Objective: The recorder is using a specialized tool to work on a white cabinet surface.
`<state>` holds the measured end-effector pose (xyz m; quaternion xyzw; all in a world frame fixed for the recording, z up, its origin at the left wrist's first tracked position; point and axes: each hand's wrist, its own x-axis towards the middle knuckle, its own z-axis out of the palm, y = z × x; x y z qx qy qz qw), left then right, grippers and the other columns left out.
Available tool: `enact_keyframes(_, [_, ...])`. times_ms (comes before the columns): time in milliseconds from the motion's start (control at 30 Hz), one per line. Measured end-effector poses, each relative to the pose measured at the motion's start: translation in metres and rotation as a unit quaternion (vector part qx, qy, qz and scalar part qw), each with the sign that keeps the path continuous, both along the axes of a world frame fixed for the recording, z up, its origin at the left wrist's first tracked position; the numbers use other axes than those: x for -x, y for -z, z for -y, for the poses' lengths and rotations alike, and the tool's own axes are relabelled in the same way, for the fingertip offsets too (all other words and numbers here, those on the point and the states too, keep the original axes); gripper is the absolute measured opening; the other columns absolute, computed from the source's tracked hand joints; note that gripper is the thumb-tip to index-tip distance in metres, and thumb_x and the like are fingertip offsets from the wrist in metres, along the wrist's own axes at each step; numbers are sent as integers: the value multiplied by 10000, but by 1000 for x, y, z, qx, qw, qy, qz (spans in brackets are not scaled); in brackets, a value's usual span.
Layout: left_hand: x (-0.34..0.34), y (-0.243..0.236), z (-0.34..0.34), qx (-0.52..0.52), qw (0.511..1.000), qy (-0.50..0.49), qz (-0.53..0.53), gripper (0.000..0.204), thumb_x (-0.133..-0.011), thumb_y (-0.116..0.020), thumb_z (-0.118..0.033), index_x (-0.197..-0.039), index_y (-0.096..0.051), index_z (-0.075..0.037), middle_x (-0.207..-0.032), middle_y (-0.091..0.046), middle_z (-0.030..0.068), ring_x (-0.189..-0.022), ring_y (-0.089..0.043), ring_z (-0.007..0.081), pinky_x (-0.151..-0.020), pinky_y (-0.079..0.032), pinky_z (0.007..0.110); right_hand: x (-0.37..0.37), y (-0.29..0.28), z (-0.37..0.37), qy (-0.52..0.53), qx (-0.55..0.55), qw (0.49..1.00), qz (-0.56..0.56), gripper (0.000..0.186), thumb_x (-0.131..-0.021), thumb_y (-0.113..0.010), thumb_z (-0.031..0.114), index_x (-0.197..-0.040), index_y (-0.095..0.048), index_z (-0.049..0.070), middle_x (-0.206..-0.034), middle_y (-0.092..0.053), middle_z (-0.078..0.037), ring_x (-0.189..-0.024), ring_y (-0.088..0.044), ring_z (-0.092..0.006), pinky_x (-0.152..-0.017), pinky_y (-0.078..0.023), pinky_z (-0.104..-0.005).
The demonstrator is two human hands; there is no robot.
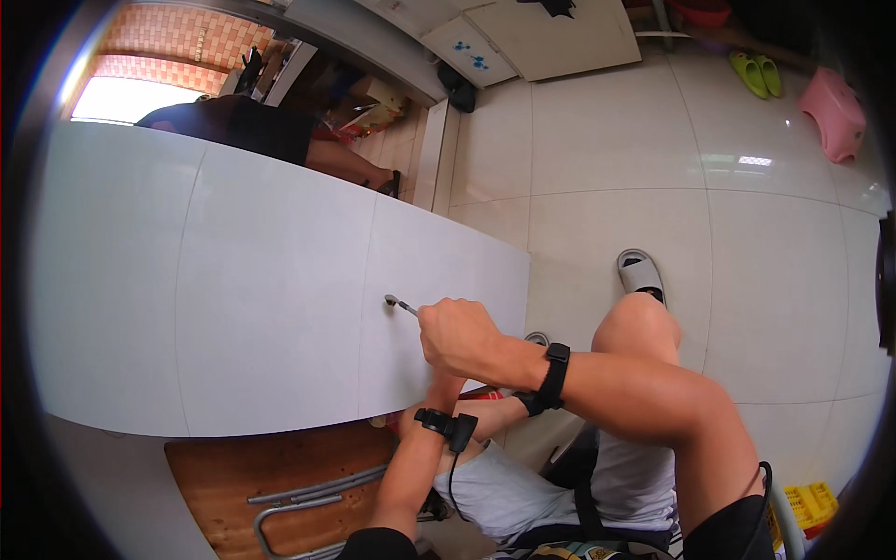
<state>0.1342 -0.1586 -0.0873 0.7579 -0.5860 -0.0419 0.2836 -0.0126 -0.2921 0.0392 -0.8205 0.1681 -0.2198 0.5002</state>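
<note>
My right hand (pixel 459 334) is closed around a slim metal tool (pixel 404 305) with a small rounded head; most of its handle is hidden in my fist. The tool's head is over the white panelled surface (pixel 280 280), close to one of its seams; whether it touches the surface I cannot tell. Directly beneath my right hand is my left hand (pixel 445 385). Its fingers are covered by the right one, so what it holds, if anything, does not show. Both wrists wear black straps.
A person in dark clothes (pixel 243 126) is beyond the white surface. A brown wooden board (pixel 219 485) and a grey metal tube frame (pixel 299 504) stand at lower left. On the tiled floor are green shoes (pixel 756 75), a pink stool (pixel 833 114) and a yellow basket (pixel 810 507).
</note>
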Motion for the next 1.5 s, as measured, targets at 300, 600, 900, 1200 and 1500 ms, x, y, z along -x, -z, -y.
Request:
enact_keyframes(300, [-18, -29, 22, 5, 998, -21, 58, 533, -850, -595, 54, -1378, -529, 20, -1100, -607, 188, -1014, -577, 387, -894, -489, 444, 15, 4, 34, 112, -63, 991, 41, 194, -881, -582, 128, -812, -667, -32, -738, -673, -259, -694, -663, -466, -670, -544, -536])
enact_keyframes(600, [-51, -114, 142, -76, 908, 22, 412, 170, -817, -592, 71, -983, -629, 57, -1015, -586, 183, -990, -564, 367, -826, -526, 417, -37, 22, 86, 272, -169, 947, 35, 219, -911, -565, 161, -846, -675, -17, -809, -684, -269, -794, -663, -479, -721, -536, -542])
enact_keyframes(900, [-40, -89, 154, -223, 937, 41, 264, 243, -864, -560, 35, -1106, -587, 48, -1039, -588, 206, -981, -571, 409, -778, -539, 468, -47, 25, 96, 319, -295, 897, 76, 237, -920, -541, 176, -805, -613, -18, -819, -672, -263, -807, -640, -480, -722, -492, -543])
enact_keyframes(1200, [-33, -86, 45, -377, 889, 51, 255, 351, -891, -569, 1, -1242, -559, 18, -1159, -601, 247, -987, -586, 454, -765, -537, 505, -56, 6, 83, 224, -367, 899, 79, 236, -930, -535, 184, -874, -654, -12, -902, -705, -263, -886, -671, -482, -800, -532, -554])
enact_keyframes(1500, [-37, -159, 121, -258, 883, -48, 389, 227, -890, -635, -92, -1084, -557, -3, -1005, -555, 176, -975, -593, 392, -707, -550, 466, -66, 0, 72, 217, -437, 865, 116, 237, -923, -539, 170, -821, -628, -25, -819, -676, -267, -806, -639, -492, -743, -508, -532])
